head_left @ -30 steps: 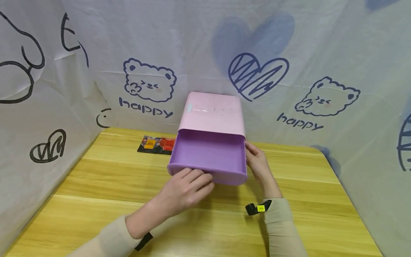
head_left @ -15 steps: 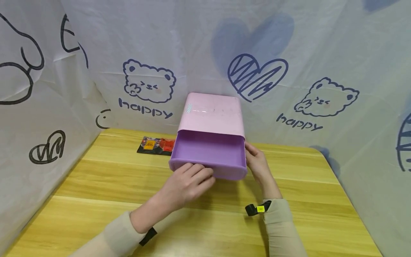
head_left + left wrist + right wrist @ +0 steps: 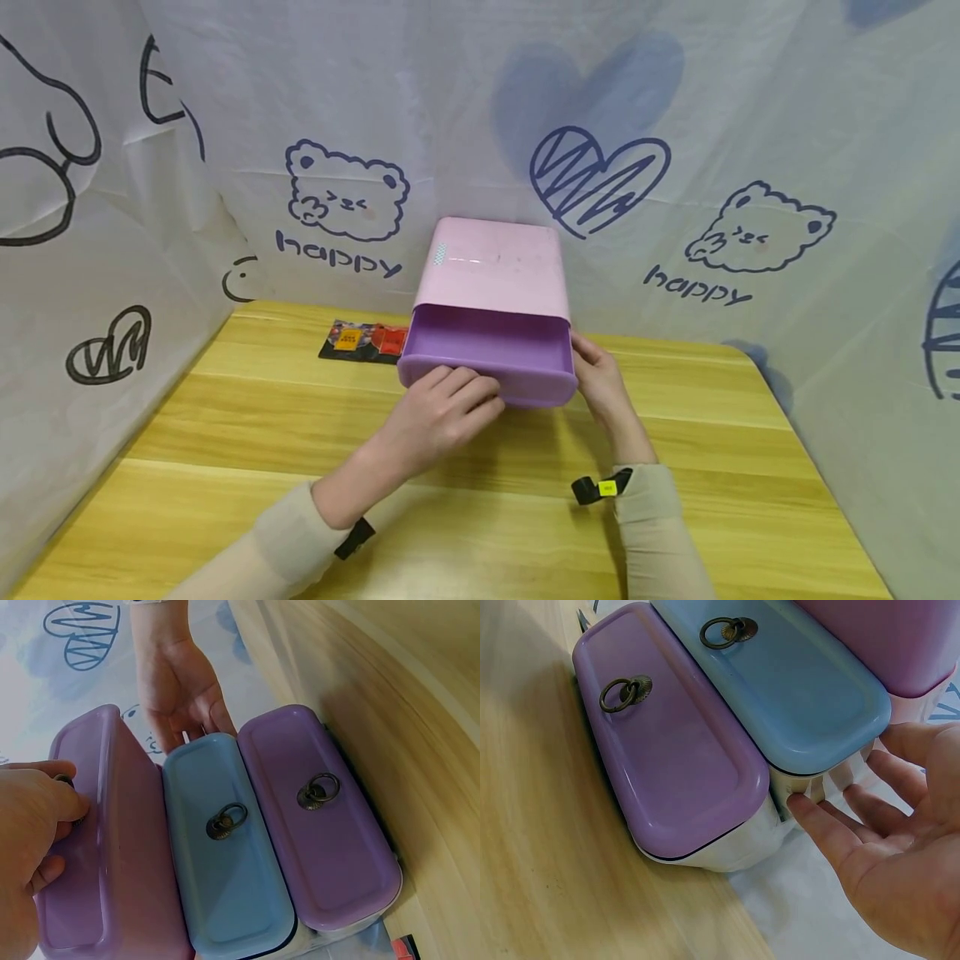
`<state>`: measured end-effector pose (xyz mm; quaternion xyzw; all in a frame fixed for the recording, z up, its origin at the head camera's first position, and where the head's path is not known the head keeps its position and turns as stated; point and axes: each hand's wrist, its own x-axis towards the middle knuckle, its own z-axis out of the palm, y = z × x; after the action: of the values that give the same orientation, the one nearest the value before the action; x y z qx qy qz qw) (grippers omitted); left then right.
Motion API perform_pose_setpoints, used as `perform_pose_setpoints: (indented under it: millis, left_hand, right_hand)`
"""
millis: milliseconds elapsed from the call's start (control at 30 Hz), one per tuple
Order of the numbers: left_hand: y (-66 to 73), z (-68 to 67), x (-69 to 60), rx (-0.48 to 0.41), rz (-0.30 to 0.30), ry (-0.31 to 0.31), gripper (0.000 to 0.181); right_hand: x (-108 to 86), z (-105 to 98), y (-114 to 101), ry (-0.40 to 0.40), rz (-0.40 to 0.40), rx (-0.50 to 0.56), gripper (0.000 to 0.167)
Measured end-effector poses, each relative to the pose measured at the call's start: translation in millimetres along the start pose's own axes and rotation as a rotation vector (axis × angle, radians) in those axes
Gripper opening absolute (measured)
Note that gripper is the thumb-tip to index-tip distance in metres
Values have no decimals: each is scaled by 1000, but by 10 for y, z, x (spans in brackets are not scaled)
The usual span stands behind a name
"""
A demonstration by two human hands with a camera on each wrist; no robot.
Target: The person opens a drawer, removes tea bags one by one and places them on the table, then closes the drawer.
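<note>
Top drawer and left hand have moved together since the earlier frames: the purple front sits farther in toward the pink cabinet, and less of the drawer's floor shows. It is still partly out. Taking 12 o'clock as straight away from the person, the drawer faces 6 o'clock out of the cabinet, which stands upright near the middle of the table's far side. Below it, the blue drawer and the lower purple drawer sit flush in the stack.

The left hand reaches in from 7 o'clock, back of the hand up. Its fingers are curled on the front, gripping the metal ring pull. The right hand is at the cabinet's 4 o'clock, its forearm coming from 5. Palm toward the cabinet, it spreads slightly bent fingers, and their tips rest on the pale side beside the blue drawer, wrapped round nothing.

A black packet lies at the cabinet's 8 o'clock, its inner end hidden behind the drawer. Wooden tabletop runs from the right hand out to a slanting edge at 4 o'clock, and from the drawer front toward 6. Behind, at 12, hangs a printed cloth; whether the cabinet touches it cannot be told.
</note>
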<state>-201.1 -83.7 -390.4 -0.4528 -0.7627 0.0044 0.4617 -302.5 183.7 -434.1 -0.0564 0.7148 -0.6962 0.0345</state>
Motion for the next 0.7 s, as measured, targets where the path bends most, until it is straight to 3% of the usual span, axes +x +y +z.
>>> perform_pose_setpoints:
  millis: [333, 700]
  left_hand:
    - [-76, 80, 43, -8, -25, 6, 19]
    - [-151, 135, 132, -38, -106, -79, 10]
  right_hand:
    - [2, 6, -5, 9, 26, 28, 49]
    - [16, 25, 0, -2, 17, 82, 48]
